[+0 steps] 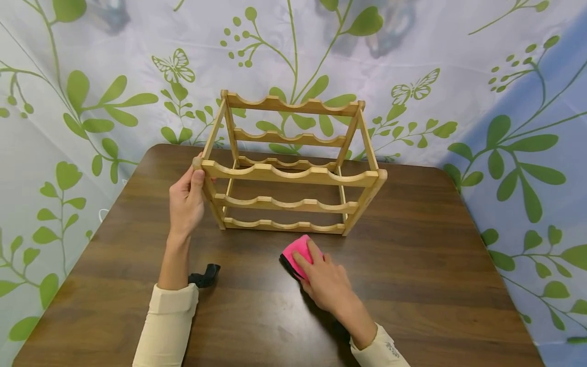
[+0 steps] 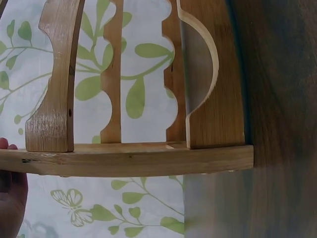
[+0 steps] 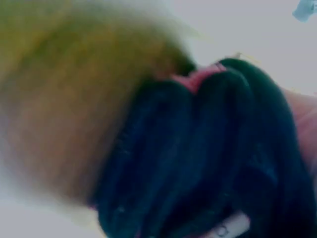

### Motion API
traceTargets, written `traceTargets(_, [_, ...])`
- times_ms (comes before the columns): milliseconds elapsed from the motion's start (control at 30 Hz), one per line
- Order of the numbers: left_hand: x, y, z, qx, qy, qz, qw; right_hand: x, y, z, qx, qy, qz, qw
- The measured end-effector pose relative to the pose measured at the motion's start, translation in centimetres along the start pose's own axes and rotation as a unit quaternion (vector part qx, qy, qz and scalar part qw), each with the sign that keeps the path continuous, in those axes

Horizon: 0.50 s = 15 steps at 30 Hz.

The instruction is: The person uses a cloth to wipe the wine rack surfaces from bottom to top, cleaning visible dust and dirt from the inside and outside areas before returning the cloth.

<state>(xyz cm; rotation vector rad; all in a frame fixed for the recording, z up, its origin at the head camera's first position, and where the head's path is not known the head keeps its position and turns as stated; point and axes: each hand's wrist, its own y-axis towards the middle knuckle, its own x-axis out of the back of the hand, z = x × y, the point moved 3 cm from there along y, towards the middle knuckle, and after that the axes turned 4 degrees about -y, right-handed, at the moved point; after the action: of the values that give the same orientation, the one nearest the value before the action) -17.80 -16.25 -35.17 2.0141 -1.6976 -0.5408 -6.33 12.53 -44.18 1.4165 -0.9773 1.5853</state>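
Observation:
A light wooden rack (image 1: 293, 175) with wavy scalloped bars stands upright toward the back of the table. My left hand (image 1: 185, 201) grips its front left upper corner, the thumb on the near side. In the left wrist view the rack's side post (image 2: 129, 161) runs across, with part of that hand at the left edge. My right hand (image 1: 327, 280) holds a folded pink cloth (image 1: 299, 248) with a dark edge, in front of the rack. Close up in the right wrist view, the cloth's dark folds (image 3: 198, 148) show a white label; the picture is blurred.
The brown wooden table (image 1: 422, 265) extends around the rack. A small black object (image 1: 205, 275) is beside the left wrist. Behind and at both sides hangs a pale curtain (image 1: 137, 46) with green leaves and butterflies, close to the table's back edge.

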Motion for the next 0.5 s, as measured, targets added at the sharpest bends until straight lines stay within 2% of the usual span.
traceTargets(167, [0.3, -0.1, 0.9, -0.004, 0.008, 0.006, 0.9999, -0.3, 0.4, 0.2, 0.022, -0.004, -0.028, 0.9994])
traceTargets(267, [0.4, -0.1, 1.0, -0.011, 0.028, 0.012, 0.9995, -0.2, 0.6, 0.8, 0.046, 0.005, -0.042, 0.9981])
traceTargets(333, [0.4, -0.1, 1.1, -0.015, 0.043, 0.016, 0.9988, 0.3, 0.9, 1.6, 0.063, 0.016, -0.079, 0.9948])
traceTargets(400, [0.4, 0.0, 1.1, -0.021, 0.056, 0.019, 0.9981, 1.3, 1.4, 2.8, 0.085, 0.034, -0.153, 0.984])
traceTargets(433, [0.5, 0.0, 1.0, -0.024, 0.061, 0.019, 0.9977, 2.0, 1.7, 3.5, 0.097, 0.042, -0.202, 0.9737])
traceTargets(500, [0.5, 0.0, 1.0, -0.031, 0.066, 0.018, 0.9972, 3.6, 2.5, 4.8, 0.12, 0.056, -0.307, 0.9424])
